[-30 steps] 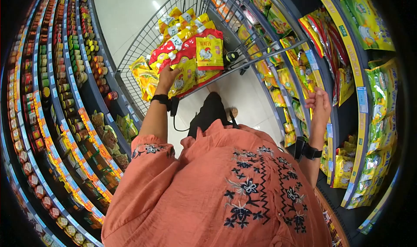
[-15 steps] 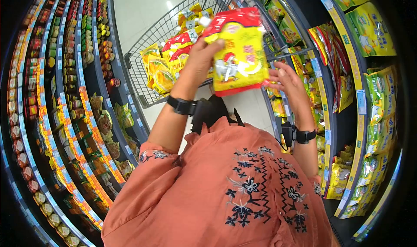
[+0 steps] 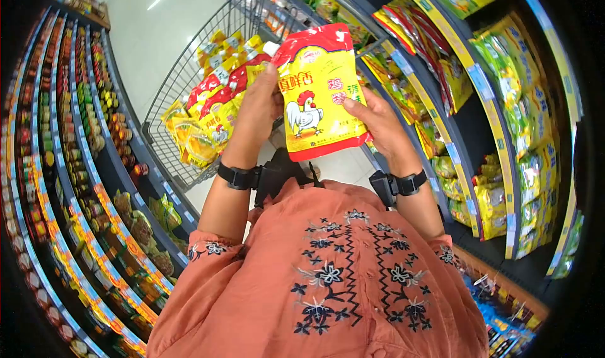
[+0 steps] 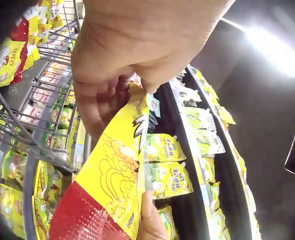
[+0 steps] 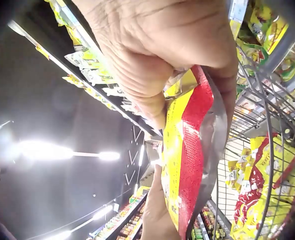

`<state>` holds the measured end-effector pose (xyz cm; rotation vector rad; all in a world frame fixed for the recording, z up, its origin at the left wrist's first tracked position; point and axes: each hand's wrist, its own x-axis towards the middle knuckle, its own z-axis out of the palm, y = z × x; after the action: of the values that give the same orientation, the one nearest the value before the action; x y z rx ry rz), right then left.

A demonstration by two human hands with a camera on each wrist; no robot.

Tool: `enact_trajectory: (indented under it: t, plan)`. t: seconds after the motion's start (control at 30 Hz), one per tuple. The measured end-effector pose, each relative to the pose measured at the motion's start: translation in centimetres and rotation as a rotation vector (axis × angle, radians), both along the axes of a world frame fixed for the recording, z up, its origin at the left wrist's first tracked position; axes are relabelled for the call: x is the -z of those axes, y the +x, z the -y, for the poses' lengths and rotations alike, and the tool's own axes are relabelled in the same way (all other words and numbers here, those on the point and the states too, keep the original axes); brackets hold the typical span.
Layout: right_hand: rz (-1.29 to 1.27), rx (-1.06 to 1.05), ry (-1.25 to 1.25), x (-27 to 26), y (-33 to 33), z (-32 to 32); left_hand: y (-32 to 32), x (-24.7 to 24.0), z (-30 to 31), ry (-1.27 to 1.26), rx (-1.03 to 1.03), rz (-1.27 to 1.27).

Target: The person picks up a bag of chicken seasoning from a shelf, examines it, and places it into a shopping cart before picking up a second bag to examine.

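A red and yellow pouch (image 3: 321, 100) with a printed white hen and a white cap is held up in front of the chest, its printed face toward the head camera. The left hand (image 3: 257, 109) grips its left edge below the cap, thumb in front. On the right edge, the right hand (image 3: 386, 122) pinches it, thumb on the front. The left wrist view shows the pouch (image 4: 112, 170) edge-on under the left hand (image 4: 132, 50). In the right wrist view the right hand (image 5: 172, 55) holds the pouch (image 5: 187, 150), fingers behind it.
A wire shopping cart (image 3: 165, 87) with several similar pouches (image 3: 217, 93) stands ahead, slightly left. Shelves of jars (image 3: 94, 156) line the left side. Shelves with yellow and green bags (image 3: 535, 163) run along the right. Pale floor (image 3: 148, 24) shows beyond the cart.
The left hand has lifted a pouch from the cart and brought it up to the chest. The right hand has come in and taken its right side. The view has shifted rightward.
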<state>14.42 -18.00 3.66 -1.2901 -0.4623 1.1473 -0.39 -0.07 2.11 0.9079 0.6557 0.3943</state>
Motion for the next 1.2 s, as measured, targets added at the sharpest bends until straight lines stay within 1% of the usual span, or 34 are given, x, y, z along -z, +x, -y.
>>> enact_trajectory:
  t: [0.1,0.13,0.23,0.37,0.47,0.5,0.53,0.63,0.67,0.77,0.8,0.9,0.93,1.03,1.07,1.17,1.2]
  plan:
    - [-0.018,0.034,0.029,0.1,0.2,0.9,0.6,0.4,0.0,0.108,-0.059,0.001]
    - [-0.023,0.037,0.035,0.1,0.2,1.3,0.7,0.0,-0.1,0.103,-0.021,0.031]
    - [-0.041,0.063,0.05,-0.1,0.2,2.1,1.3,0.1,-0.1,0.146,-0.031,-0.002]
    - [-0.043,0.097,0.065,-0.1,0.3,3.0,2.1,-0.3,-0.2,0.31,0.01,-0.035]
    - [-0.011,0.114,0.065,-0.5,0.2,3.1,2.8,1.7,-1.3,0.778,-0.068,-0.157]
    - [-0.014,0.123,0.073,-0.7,0.2,3.1,3.1,1.7,-1.3,0.945,-0.107,-0.196]
    - [-0.016,0.13,0.08,-1.0,0.1,3.1,3.1,1.7,-1.1,0.992,-0.125,-0.206]
    - [-0.041,0.152,0.1,-0.7,0.3,3.0,3.5,0.3,-0.9,0.758,-0.092,-0.224]
    - [-0.053,0.16,0.103,-0.5,0.5,3.0,3.3,-0.5,-0.8,0.588,-0.05,-0.181]
    - [-0.057,0.175,0.129,-0.4,0.9,3.0,2.7,-1.3,-0.9,0.481,0.044,-0.151]
    - [-0.046,0.174,0.132,-0.5,1.0,3.0,2.6,-1.2,-0.7,0.477,0.075,-0.181]
    - [-0.034,0.17,0.151,-0.8,1.1,2.8,2.4,-1.9,0.7,0.337,0.175,-0.181]
    - [-0.038,0.171,0.163,-0.7,1.2,2.7,2.5,-3.2,1.7,0.262,0.209,-0.119]
    - [-0.047,0.169,0.175,-1.0,1.2,2.5,3.2,-2.2,2.9,0.005,0.195,0.13]
    - [-0.048,0.167,0.175,-1.2,1.2,2.5,3.3,-2.3,2.9,-0.009,0.192,0.144]
    - [0.425,0.301,0.081,-1.7,2.1,3.1,3.7,-2.9,2.9,-0.037,0.164,0.187]
    - [0.513,0.345,0.048,-3.4,2.5,4.0,3.7,-3.2,2.8,-0.036,0.145,0.2]
